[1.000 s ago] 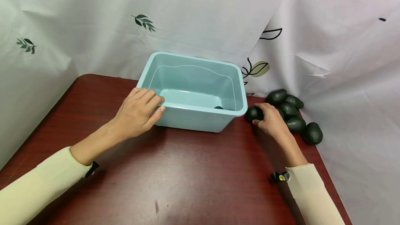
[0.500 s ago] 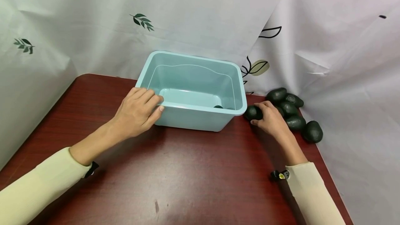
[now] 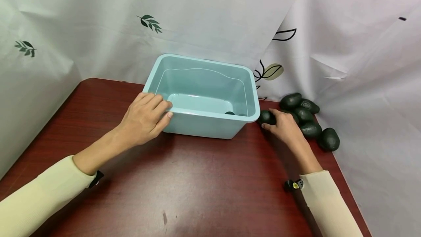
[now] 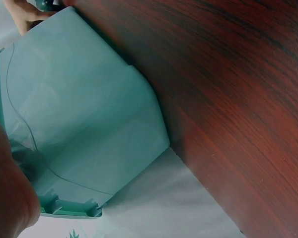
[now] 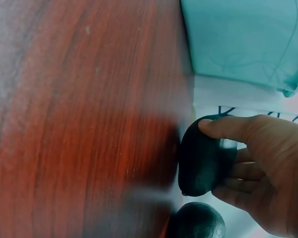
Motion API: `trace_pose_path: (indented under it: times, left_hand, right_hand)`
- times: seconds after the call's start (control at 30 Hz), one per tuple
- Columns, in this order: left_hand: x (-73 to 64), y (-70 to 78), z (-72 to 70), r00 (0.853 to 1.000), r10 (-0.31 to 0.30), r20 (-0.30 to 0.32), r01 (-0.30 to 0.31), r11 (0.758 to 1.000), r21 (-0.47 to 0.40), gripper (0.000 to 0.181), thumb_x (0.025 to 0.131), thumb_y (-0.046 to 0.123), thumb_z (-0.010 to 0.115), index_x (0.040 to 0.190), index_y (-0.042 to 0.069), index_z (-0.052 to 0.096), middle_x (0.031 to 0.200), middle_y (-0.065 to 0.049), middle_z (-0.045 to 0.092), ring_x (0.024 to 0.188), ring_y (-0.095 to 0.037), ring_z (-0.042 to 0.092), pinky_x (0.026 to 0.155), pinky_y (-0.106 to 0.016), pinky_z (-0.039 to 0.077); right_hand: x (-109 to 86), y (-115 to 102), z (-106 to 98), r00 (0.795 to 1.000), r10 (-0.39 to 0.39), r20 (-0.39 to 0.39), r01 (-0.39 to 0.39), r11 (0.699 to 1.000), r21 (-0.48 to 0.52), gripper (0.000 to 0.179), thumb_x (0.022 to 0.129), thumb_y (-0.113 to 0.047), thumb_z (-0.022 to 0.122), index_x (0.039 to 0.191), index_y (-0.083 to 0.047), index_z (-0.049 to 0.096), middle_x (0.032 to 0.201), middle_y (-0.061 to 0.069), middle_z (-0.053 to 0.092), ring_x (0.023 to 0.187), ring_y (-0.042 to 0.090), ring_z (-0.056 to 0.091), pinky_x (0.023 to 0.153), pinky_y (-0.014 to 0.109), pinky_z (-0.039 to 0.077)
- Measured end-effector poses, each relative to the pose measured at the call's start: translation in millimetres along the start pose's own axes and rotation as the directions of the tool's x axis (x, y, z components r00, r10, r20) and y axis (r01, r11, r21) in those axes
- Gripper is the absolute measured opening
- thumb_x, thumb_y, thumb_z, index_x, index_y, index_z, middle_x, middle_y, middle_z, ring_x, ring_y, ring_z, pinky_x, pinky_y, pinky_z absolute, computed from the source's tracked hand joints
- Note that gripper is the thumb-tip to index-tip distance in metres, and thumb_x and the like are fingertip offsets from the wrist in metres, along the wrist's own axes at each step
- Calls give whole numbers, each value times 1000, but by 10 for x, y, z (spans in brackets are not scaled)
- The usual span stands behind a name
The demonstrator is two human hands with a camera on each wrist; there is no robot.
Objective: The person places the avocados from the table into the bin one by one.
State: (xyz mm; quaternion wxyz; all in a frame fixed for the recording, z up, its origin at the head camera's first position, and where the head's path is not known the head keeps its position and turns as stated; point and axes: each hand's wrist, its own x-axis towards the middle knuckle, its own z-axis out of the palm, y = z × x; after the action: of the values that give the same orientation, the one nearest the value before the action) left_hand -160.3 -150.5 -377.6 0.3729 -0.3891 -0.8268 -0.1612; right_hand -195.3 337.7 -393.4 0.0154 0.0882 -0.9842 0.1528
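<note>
Right hand (image 3: 285, 126), part-closed, pinches avocado (image 3: 265, 117) at four o'clock of bin (image 3: 204, 125); position virtually unchanged, avocado still outside. Left hand (image 3: 146, 117) grips rim (image 3: 213, 115) at eight o'clock, fingers curled over.

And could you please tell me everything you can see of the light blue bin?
The light blue bin is an open-topped, roughly rectangular tub, apparently smooth plastic, with rounded corners, a protruding rim and a thin curved line along its walls. It stands upright on the dark red table, in front of the pale sheet. The left hand grips its rim near the front left corner. Inside, towards the front right, a dark thing shows, mostly hidden.
</note>
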Motion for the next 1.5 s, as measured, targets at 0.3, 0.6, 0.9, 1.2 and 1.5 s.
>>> trace_pose_path:
  times: [0.3, 0.6, 0.9, 1.2, 1.5]
  left_hand:
    - [3, -7, 0, 1000, -1, -6, 1, 1000, -5, 47, 121, 34, 37, 106, 1, 68, 87, -11, 57, 78, -29, 48, 83, -49, 47]
    - [-5, -8, 5, 1000, 0, -8, 0, 1000, -4, 46, 121, 33, 37, 106, 2, 67, 86, -10, 56, 77, -29, 48, 83, -49, 46]
    - [-8, -4, 11, 1000, 5, -20, -5, 1000, -5, 47, 121, 33, 38, 106, 1, 68, 86, -11, 57, 78, -30, 49, 83, -50, 47]
    - [1, -11, 7, 1000, -1, 0, 1, 1000, 0, 46, 121, 33, 38, 107, 1, 68, 87, -11, 57, 78, -31, 50, 83, -50, 47]
    - [-9, -4, 0, 1000, -6, 1, 6, 1000, 2, 45, 120, 33, 38, 106, 1, 67, 86, -11, 57, 77, -30, 49, 82, -49, 47]
  right_hand:
    - [3, 25, 13, 1000, -5, -17, 6, 1000, 20, 75, 102, -29, 81, 160, 11, 53, 157, 37, 61, 149, 57, 57, 121, 69, 49]
    - [-14, -43, -3, 999, 11, -42, -9, 999, 52, 76, 102, -31, 82, 161, 9, 54, 157, 35, 62, 147, 55, 60, 119, 69, 51]
    - [-29, -136, -120, 996, 51, -78, -43, 994, 98, 76, 102, -36, 82, 163, 2, 55, 161, 31, 61, 151, 54, 57, 123, 71, 47]
    - [-20, -175, -172, 987, 32, -156, -11, 991, 131, 72, 101, -35, 85, 160, -2, 61, 158, 28, 65, 148, 53, 60, 120, 72, 48]
    - [-18, -237, -255, 979, 43, -199, -11, 987, 160, 77, 100, -41, 86, 160, 0, 60, 146, 29, 72, 127, 48, 71, 110, 69, 55]
